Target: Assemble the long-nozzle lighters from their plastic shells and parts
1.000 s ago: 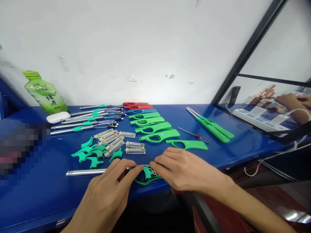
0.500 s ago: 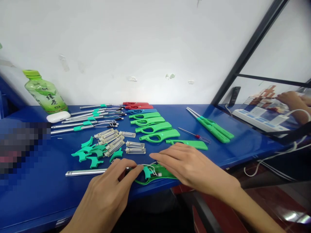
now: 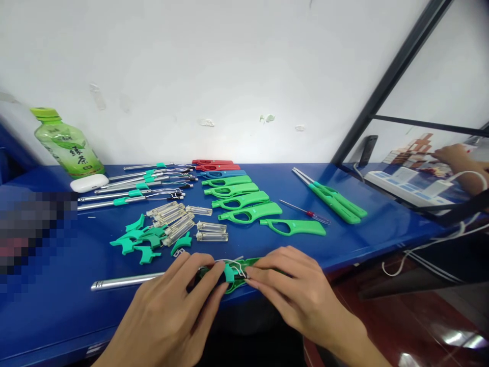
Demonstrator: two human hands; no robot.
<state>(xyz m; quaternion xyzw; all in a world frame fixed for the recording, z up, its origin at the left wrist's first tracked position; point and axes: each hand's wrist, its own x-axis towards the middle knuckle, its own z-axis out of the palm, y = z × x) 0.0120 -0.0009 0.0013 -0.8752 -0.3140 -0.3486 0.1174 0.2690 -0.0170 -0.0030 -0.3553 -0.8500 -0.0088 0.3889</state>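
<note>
At the table's front edge lies an open green lighter shell [image 3: 237,288], with a silver metal tube [image 3: 122,282] reaching out to the left. A teal trigger [image 3: 229,273] sits in it, and white wires [image 3: 241,269] loop over the top. My left hand [image 3: 171,290] is closed round the lighter by the trigger, fingers and thumb pressing on it. With fingertips pinched together, my right hand [image 3: 290,280] grips the small igniter end in the shell's handle; the fingers hide most of that part.
Behind my hands lie teal triggers [image 3: 147,254], clear fuel tanks [image 3: 212,236], metal tubes [image 3: 114,197] with wires, and green shell halves [image 3: 250,211]. A screwdriver [image 3: 305,210] and finished-looking lighters [image 3: 336,201] lie right. A bottle [image 3: 71,148] stands left; another person's hand [image 3: 454,155] shows far right.
My right hand has come down from above the shell, its fingers now pinched at the igniter end. The metal tube's tip has shifted slightly left and down.
</note>
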